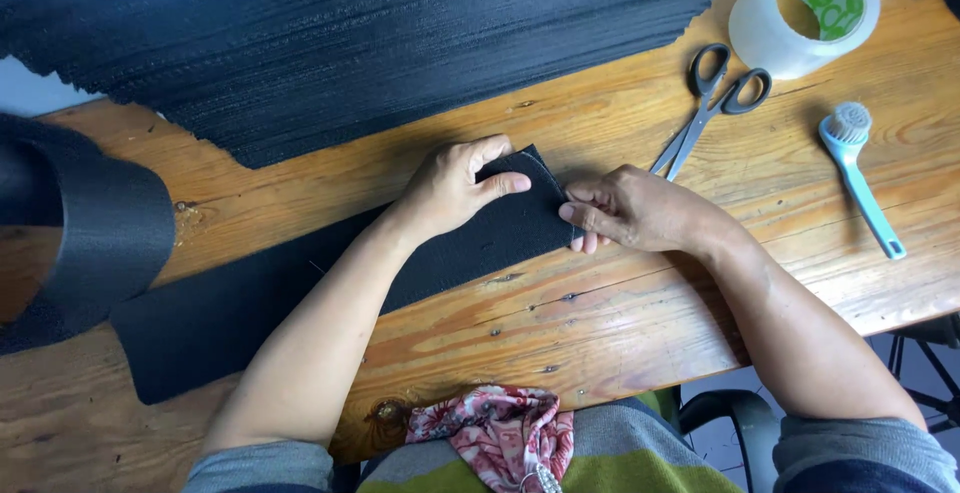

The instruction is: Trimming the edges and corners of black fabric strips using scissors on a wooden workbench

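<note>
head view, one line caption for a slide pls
Both hands, left hand and right hand, fold a black leather strip on a wooden table.

Scissors near right hand

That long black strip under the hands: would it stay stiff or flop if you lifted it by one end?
The black strip probably flops: its end folds over under the left hand and right hand. It looks thin and lies flat on the wooden table, so likely light. Its grainy surface suggests little slipping.
</note>
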